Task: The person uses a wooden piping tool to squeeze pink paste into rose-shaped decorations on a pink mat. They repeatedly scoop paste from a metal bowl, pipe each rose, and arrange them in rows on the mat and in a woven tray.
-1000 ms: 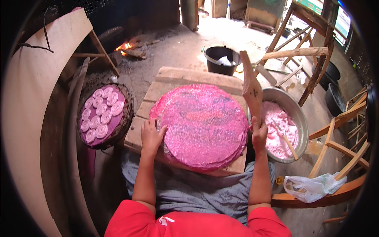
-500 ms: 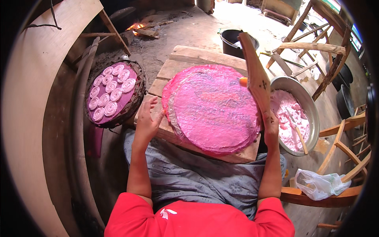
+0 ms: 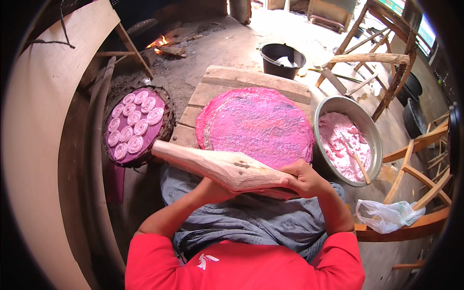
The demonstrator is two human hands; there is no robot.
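Note:
My right hand (image 3: 305,179) grips the right end of a carved wooden paddle (image 3: 237,169), with the thumb on its upper face. The paddle lies crosswise in front of me, its narrow end pointing left. My left hand (image 3: 212,190) is at the paddle's near edge, its fingers hidden behind the wood. Beyond the paddle is a round, shiny pink sheet (image 3: 256,125), seemingly covered in plastic film and layered at its left edge. The sheet rests on a plank board (image 3: 256,77) before my lap; the paddle covers its near edge.
Left, a round woven tray (image 3: 167,116) carries several pink swirls (image 3: 135,144) on purple cloth. Right, a metal basin (image 3: 377,145) contains pink dough (image 3: 343,145) and a wooden-handled utensil (image 3: 361,168). Beyond are a black bucket (image 3: 282,67) and a fire (image 3: 157,43); wooden frames (image 3: 372,58) stand right.
The paddle has swung from upright at the sheet's right side to lying across its near edge. My left hand has left the sheet's left side and moved behind the paddle.

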